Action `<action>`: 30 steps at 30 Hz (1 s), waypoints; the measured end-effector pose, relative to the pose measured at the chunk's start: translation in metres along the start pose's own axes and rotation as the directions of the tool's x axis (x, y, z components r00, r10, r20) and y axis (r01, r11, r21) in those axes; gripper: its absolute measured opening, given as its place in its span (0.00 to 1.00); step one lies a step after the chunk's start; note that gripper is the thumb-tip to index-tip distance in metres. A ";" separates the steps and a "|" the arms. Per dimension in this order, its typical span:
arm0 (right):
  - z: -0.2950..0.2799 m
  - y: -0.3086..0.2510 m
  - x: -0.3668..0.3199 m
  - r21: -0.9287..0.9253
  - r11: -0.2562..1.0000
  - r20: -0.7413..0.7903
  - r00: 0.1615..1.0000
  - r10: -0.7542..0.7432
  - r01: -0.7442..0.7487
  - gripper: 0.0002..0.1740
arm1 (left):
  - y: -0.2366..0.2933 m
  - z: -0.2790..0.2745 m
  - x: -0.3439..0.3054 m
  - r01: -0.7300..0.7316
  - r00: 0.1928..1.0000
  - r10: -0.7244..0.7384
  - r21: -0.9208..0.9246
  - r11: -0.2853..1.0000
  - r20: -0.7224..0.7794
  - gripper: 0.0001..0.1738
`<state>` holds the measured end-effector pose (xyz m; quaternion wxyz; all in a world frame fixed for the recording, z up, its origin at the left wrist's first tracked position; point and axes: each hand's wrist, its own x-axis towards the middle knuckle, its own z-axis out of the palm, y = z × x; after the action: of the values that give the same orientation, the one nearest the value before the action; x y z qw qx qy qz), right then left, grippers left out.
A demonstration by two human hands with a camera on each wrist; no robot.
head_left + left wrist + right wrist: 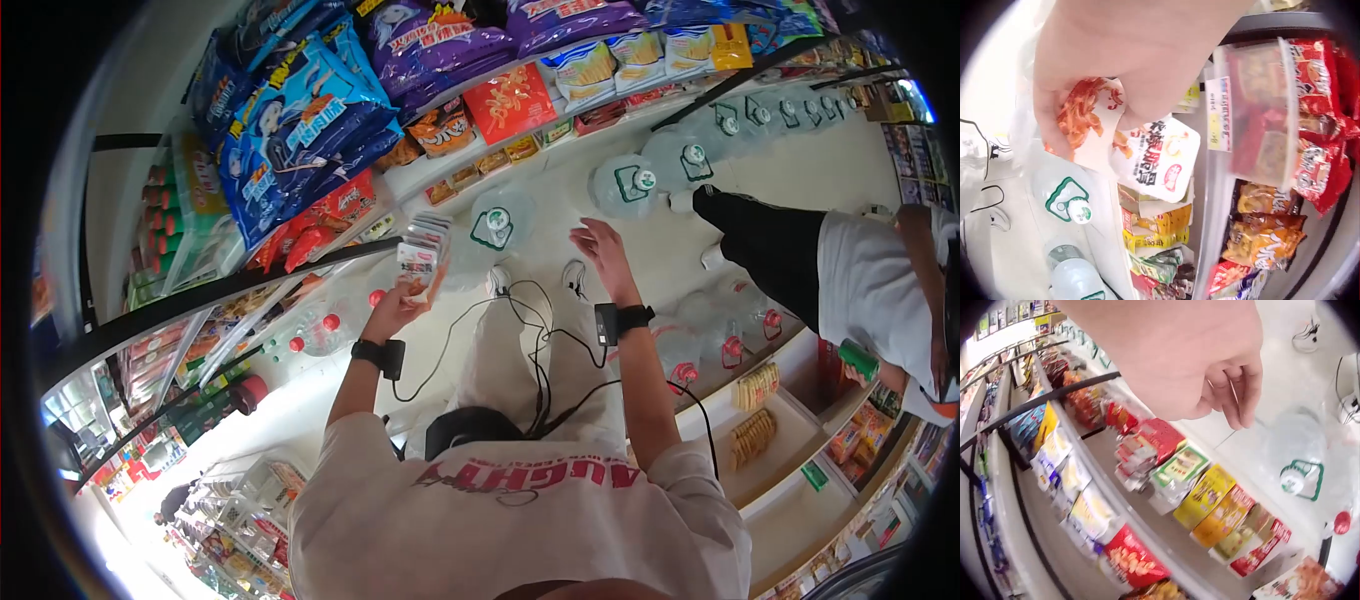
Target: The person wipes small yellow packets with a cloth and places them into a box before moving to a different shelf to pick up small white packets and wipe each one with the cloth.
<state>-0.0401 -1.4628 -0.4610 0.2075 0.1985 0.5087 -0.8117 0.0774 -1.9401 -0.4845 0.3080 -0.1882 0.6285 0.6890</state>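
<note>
My left hand (397, 310) grips a white snack box (418, 258) with upright packets in it, in front of the shelf's edge. In the left wrist view the box front (1094, 140) bears a picture of reddish snack strips, and a white packet (1169, 169) with black lettering and a red logo sticks out beside it. My fingers (1050, 119) wrap round the box's side. Part of the box (1300, 581) also appears low in the right wrist view. My right hand (603, 255) hangs over the floor with loosely bent fingers and holds nothing; snack boxes on a low shelf are nearest it.
Shelves ahead carry blue chip bags (300, 130), purple bags (440, 50) and small boxes (1207, 497). Large water bottles (500, 215) stand along the floor. Another person (870, 260) stands at the right beside a wooden bin (790, 480). Black cables (540, 370) hang before me.
</note>
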 end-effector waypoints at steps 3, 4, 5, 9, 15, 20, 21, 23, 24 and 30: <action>0.039 -0.050 -0.018 -0.137 0.988 0.107 0.993 -0.052 0.066 0.24 | 0.074 0.032 -0.024 0.210 0.978 -0.209 -0.071 0.975 0.026 0.19; 0.050 -0.065 -0.029 -0.170 0.981 0.130 0.989 -0.073 0.095 0.24 | 0.101 0.050 -0.031 0.361 0.932 -0.359 -0.252 0.898 0.053 0.20; 0.060 -0.080 -0.041 -0.203 0.971 0.153 0.984 -0.095 0.126 0.24 | 0.133 0.073 -0.035 0.371 0.928 -0.371 -0.169 0.913 0.031 0.20; 0.084 -0.137 -0.089 -0.472 0.845 0.130 0.968 -0.215 0.251 0.27 | 0.195 0.108 -0.018 0.228 0.955 -0.243 0.100 0.968 0.172 0.28; 0.108 -0.239 -0.232 -0.560 0.780 0.005 0.942 -0.336 0.281 0.29 | 0.330 0.211 -0.037 -0.048 0.874 -0.104 0.297 0.954 0.475 0.31; 0.124 -0.286 -0.349 -0.458 0.725 -0.171 0.750 -0.639 0.514 0.28 | 0.392 0.292 -0.051 -0.212 0.748 -0.009 0.251 0.945 0.664 0.34; 0.122 -0.287 -0.366 -0.509 0.671 -0.216 0.675 -0.706 0.539 0.28 | 0.409 0.317 -0.074 -0.194 0.744 -0.007 0.226 0.955 0.668 0.32; 0.115 -0.290 -0.396 -0.612 0.562 -0.280 0.512 -0.812 0.556 0.26 | 0.423 0.360 -0.098 -0.216 0.676 -0.001 0.200 0.956 0.737 0.30; 0.111 -0.293 -0.409 -0.607 0.570 -0.331 0.477 -0.814 0.553 0.25 | 0.426 0.380 -0.106 -0.226 0.645 0.005 0.184 0.957 0.764 0.29; 0.087 -0.314 -0.497 -0.702 0.467 -0.418 0.220 -0.881 0.538 0.23 | 0.419 0.486 -0.148 -0.364 0.502 -0.038 0.251 0.897 0.864 0.35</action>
<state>0.1962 -1.3503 0.0729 -0.3934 0.1980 0.7314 -0.5206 -0.0273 -1.4990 -0.0069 0.5387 0.3029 0.5383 0.5729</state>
